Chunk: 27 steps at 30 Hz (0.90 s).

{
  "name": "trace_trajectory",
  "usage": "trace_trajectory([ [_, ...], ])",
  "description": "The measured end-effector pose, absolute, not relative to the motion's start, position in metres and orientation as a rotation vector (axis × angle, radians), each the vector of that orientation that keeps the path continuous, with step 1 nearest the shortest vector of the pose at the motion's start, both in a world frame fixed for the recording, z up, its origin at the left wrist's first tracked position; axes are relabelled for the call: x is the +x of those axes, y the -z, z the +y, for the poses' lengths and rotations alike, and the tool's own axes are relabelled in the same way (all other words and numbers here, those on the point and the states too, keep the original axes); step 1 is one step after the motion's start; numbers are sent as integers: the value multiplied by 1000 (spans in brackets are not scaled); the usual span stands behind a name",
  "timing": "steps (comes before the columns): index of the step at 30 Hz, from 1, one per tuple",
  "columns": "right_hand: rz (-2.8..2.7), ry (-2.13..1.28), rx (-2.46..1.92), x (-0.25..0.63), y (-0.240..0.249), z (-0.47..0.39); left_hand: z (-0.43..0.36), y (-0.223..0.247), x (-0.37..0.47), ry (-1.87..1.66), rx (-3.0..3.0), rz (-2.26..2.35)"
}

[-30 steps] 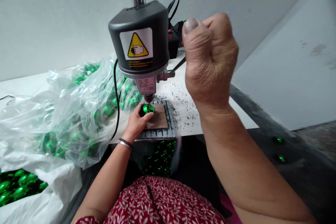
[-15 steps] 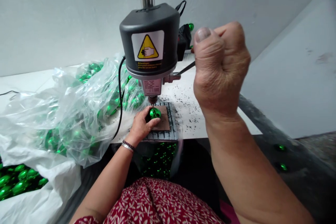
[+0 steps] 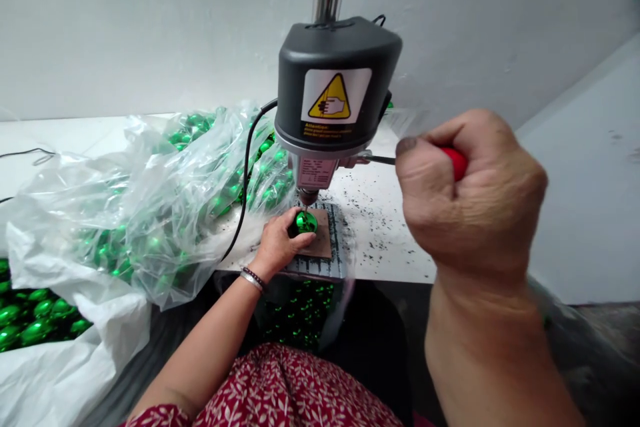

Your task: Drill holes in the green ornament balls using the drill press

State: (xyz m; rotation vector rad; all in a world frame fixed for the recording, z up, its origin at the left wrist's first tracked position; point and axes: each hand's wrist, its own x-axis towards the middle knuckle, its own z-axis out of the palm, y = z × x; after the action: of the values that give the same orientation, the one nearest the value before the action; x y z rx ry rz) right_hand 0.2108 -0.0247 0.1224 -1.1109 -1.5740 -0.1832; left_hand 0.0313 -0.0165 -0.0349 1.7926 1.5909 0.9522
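Observation:
Between thumb and fingers, my left hand grips a shiny green ball on a brown board. The board lies on the grey slotted base of a drill press. Right above the ball is the drill chuck; its thin bit reaches down to the ball's top, and I cannot tell whether it has entered. My right hand is wrapped round the red knob of the press's feed lever, at the right of the motor housing.
Clear plastic bags of green balls cover the table's left side. A white sack with more balls sits at lower left. Dark shavings dot the white table. Below the base, a container holds green balls. A black cable hangs beside the press.
My right hand has come lower with the lever, and its red knob now shows. The view has shifted, so the press appears farther right. My left hand still holds the ball under the chuck.

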Motion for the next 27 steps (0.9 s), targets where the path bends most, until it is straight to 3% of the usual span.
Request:
trace_trajectory([
  [7, -1560, 395, -1010, 207, -102, -28, -18, 36, 32, -927, 1815, 1625],
  [27, -1423, 334, -1019, 199, -64, -36, -21, 34, 31, -893, 1818, 1642],
])
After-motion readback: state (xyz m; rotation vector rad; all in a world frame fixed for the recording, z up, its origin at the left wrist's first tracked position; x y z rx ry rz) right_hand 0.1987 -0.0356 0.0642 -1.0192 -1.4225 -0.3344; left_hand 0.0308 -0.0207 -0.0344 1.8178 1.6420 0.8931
